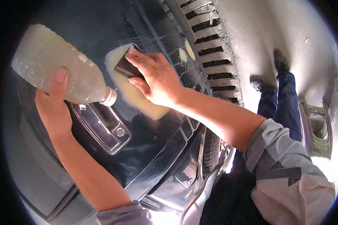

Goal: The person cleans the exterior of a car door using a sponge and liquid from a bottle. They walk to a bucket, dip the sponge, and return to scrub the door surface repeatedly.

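Note:
My left hand (pixel 55 107) is closed around a clear plastic bottle (pixel 45 56) of cloudy liquid, thumb on its side. The bottle tilts neck-down, its pale cap end (pixel 109 97) pointing toward the dark car panel (pixel 82 22). Against that panel my right hand (pixel 161 80) grips a dark flat sanding pad (pixel 127 67); part of it is hidden under the fingers. The pad lies on a cream-coloured filler patch (pixel 133 98), which spreads out around and below the hand. Below the bottle's neck is a chrome door handle (pixel 101 129).
Smaller cream spots (pixel 189 48) and scratches mark the panel to the right. Beyond the car's edge runs a slotted floor grate (pixel 218 69). A wheel (pixel 210 150) shows beneath the car. At the right, a greenish stool-like object (pixel 315 127) stands near my shoes (pixel 279 62).

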Available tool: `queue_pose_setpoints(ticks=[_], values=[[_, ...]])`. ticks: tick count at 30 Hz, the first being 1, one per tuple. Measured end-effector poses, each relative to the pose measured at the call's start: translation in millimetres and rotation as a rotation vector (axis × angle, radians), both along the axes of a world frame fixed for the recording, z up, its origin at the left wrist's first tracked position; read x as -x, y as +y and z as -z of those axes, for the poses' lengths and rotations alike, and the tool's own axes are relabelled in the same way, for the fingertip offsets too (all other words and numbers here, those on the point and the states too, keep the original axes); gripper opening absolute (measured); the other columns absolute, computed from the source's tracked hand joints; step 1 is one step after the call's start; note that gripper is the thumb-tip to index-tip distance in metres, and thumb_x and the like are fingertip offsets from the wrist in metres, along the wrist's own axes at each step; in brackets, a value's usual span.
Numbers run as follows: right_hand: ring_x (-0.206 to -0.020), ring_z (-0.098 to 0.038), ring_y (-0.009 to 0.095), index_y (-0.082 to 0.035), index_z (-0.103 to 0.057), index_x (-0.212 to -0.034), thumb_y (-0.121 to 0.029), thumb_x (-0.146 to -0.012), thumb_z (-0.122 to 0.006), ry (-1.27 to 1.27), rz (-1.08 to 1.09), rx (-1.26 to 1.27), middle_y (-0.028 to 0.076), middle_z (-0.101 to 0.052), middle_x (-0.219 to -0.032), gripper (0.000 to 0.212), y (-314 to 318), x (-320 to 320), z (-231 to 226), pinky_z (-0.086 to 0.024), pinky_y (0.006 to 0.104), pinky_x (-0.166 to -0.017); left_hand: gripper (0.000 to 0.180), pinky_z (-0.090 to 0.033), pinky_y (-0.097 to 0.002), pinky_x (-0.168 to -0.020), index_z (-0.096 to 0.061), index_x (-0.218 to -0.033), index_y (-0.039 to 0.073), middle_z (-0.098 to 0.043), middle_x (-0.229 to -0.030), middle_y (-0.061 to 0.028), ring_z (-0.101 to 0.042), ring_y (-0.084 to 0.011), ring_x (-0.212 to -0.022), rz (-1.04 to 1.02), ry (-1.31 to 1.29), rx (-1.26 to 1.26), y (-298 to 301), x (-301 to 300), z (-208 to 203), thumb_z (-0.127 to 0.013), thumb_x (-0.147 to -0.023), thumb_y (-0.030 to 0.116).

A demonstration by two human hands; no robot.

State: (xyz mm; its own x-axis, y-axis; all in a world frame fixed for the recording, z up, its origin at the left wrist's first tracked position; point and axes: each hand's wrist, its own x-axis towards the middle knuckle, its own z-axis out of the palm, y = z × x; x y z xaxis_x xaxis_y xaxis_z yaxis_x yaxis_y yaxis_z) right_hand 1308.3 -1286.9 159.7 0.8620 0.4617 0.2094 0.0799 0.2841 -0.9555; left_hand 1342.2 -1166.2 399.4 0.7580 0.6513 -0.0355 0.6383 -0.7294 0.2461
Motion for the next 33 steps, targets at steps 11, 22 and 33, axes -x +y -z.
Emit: queue_pose_setpoints(ticks=[11,22,33], values=[[-0.109,-0.057,0.039,-0.011,-0.053,-0.138,-0.021,-0.086,-0.075,-0.055,-0.031,0.071,0.012,-0.052,-0.146,0.058,-24,27,-9,-0.05,0.0502,-0.094,0.066,-0.04,-0.038,-0.108,-0.05,-0.137,-0.01,-0.059,-0.131,-0.0183,-0.057,-0.0268,-0.12,-0.019,0.105,0.039,0,5,-3,-0.068,-0.095,0.038],[-0.117,-0.059,0.036,-0.01,-0.056,-0.136,-0.019,-0.083,-0.079,-0.085,-0.151,0.16,0.015,-0.046,-0.154,0.058,-67,60,-14,-0.05,0.0455,-0.097,0.083,-0.043,-0.0362,-0.099,-0.053,-0.133,-0.01,-0.062,-0.122,-0.0215,-0.059,-0.0289,-0.113,0.023,0.038,0.051,1,6,2,-0.074,-0.084,0.054],[-0.125,-0.055,0.035,-0.005,-0.056,-0.136,-0.017,-0.081,-0.08,-0.046,-0.218,0.136,0.016,-0.042,-0.155,0.061,-101,93,-26,-0.048,0.0464,-0.1,0.068,-0.04,-0.039,-0.108,-0.047,-0.141,-0.007,-0.057,-0.135,-0.0164,-0.055,-0.0263,-0.123,0.036,0.074,0.208,4,9,-5,-0.068,-0.094,0.038]])
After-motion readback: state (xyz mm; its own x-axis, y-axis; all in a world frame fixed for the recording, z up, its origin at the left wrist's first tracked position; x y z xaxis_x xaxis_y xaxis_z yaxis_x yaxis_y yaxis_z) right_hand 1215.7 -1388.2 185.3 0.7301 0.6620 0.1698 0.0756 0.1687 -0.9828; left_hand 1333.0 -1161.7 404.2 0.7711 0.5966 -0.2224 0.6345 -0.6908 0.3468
